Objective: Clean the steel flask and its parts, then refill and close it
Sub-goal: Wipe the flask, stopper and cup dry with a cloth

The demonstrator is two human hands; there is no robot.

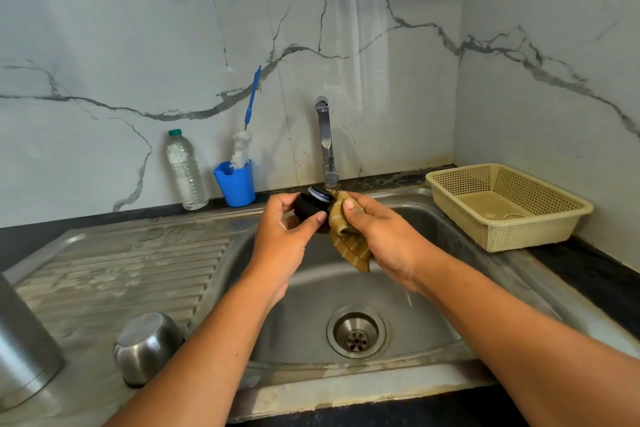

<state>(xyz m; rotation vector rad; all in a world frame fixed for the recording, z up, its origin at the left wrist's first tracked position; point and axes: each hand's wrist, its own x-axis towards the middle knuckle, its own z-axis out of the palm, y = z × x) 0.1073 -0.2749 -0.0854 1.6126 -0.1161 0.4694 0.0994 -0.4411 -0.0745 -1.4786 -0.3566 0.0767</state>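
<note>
Entry, head view.

- Left grip (291, 225): clenched round the black flask stopper (309, 207), thumb on the near side and fingers over the top. The stopper is in the air above the sink (304, 291), just in front of the tap (325, 139). It is tilted, and its ringed end points up and away from me.
- Right grip (377, 232): pinching a mustard striped cloth (346, 241). The thumb presses the cloth against the stopper's right side. The cloth's loose end hangs below the hand.
- Both forearms reach in over the sink's front edge. The drain (356, 333) lies between them.
- Draining board (121, 270), left of the basin: 1 steel cup (147, 347) sits mouth down at the front. Beside it, a large steel cylinder (20, 340) is cut off by the frame edge. I read it as probably the flask body, but I cannot confirm this.
- Back of the worktop (588, 270), left of the tap: 1 clear plastic bottle (185, 173) with a green cap stands upright. Just beside it, 1 blue cup (235, 185) holds a bottle brush (242, 149), which leans on the wall.
- Right corner: 1 cream plastic basket (540, 236) sits on the worktop, just beside the sink rim.
</note>
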